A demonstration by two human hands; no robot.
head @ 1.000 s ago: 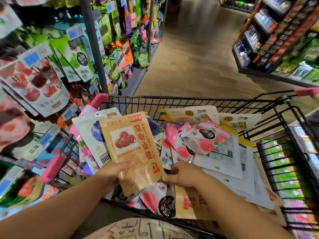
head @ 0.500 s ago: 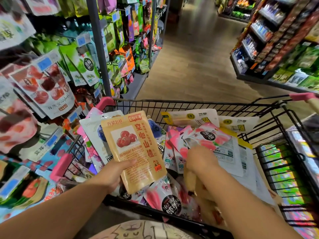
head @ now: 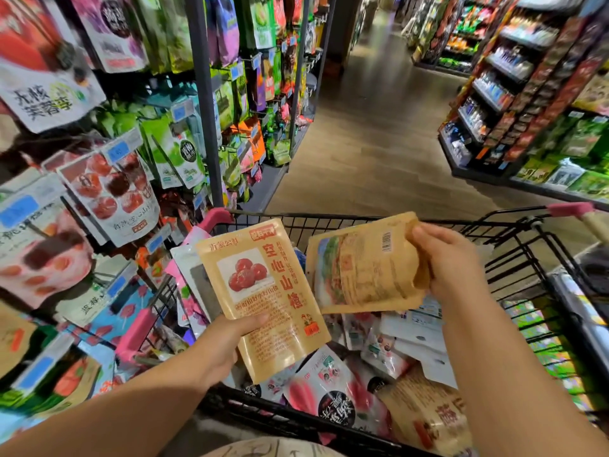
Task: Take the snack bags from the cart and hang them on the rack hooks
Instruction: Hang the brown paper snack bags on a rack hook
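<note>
Two tan snack pouches are held above the cart [head: 359, 222]. The left hand [head: 220, 347] pinches the red-fruit pouch [head: 263, 301] at its lower left edge, thumb across the printed face and fingers hidden behind. The right hand [head: 454, 268] is curled round the right end of the second pouch [head: 362, 275], which is turned sideways with its barcoded back showing. Both pouches look light and thin. They appear stiff enough to stand out flat from a single edge grip, yet likely to bend and crinkle if squeezed, and the matte skin seems unlikely to slip. A hold low on the body would probably serve best, leaving the top strip free for a hook; no hanging hole can be made out. More loose bags [head: 333, 397] lie in the basket below. The rack [head: 205, 127] stands just beside the cart's left side, densely hung, with price tags [head: 118, 150] jutting outward, so entry looks tight. The aisle floor [head: 379, 143] ahead offers open room.
</note>
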